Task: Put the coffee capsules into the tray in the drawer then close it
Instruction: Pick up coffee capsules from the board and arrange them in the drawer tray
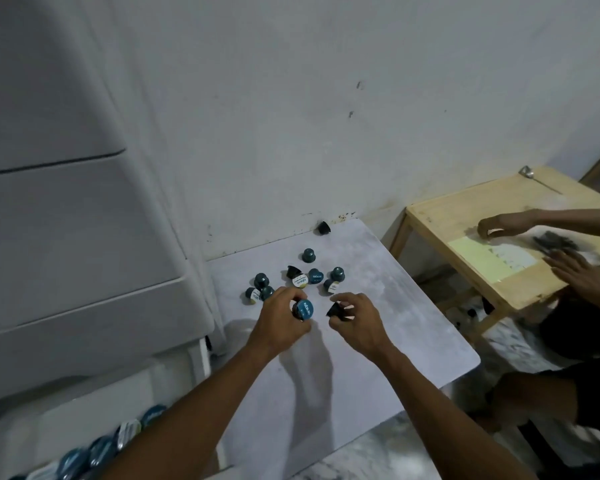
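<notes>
A teal plastic coffee capsule with a blue foil lid (302, 309) sat clamped in the curled fingers of the left hand (282, 318), over the pale grey tabletop (378, 348). Just beside it, the right hand (359, 322), fingers bent, pinched a black plastic capsule (336, 311). Both forearms reached forward from the lower edge. Ten loose capsules (308, 255) lay scattered beyond the hands, one of them black and against the wall. At lower left, a blurred row of at least four stored capsules (101, 448) stood in the open white drawer (49, 424). At right, another person's two hands (499, 226) rested on a light wooden table (465, 209).
</notes>
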